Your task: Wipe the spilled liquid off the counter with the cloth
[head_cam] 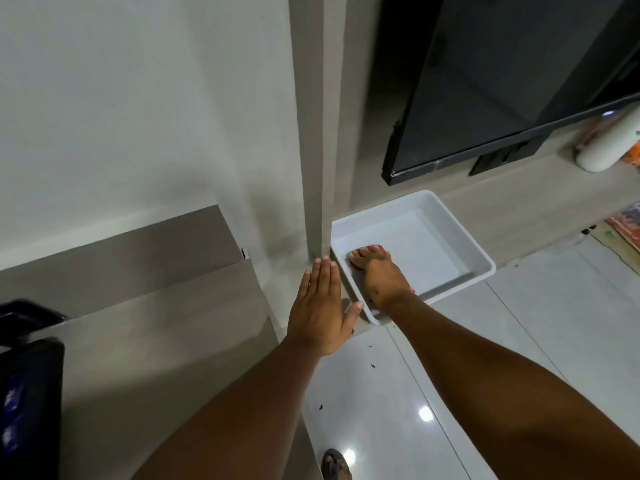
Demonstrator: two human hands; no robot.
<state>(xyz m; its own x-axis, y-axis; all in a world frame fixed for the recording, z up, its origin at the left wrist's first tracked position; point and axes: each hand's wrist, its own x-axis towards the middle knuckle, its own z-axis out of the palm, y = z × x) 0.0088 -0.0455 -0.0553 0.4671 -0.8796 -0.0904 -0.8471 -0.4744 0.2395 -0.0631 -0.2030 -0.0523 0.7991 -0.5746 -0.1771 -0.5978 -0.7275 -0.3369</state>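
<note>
A white plastic tub (460,237) stands on the floor against the pillar's foot. My right hand (377,275) reaches down into its near left corner, fingers curled over a red cloth (382,250). Only small red bits of the cloth show, at my fingertips and beside my wrist. My left hand (320,306) is flat and open, fingers together, thumb touching the tub's near rim, and it holds nothing. The grey counter surface (156,341) lies to the left, below my left forearm. I see no spilled liquid on it.
A grey pillar (317,133) rises just behind my left fingertips. A black flat screen (502,81) hangs over a ledge at upper right, with a white cylinder (606,147) beside it. A black object (27,393) sits at the left edge. Glossy floor tiles (381,393) carry dark specks.
</note>
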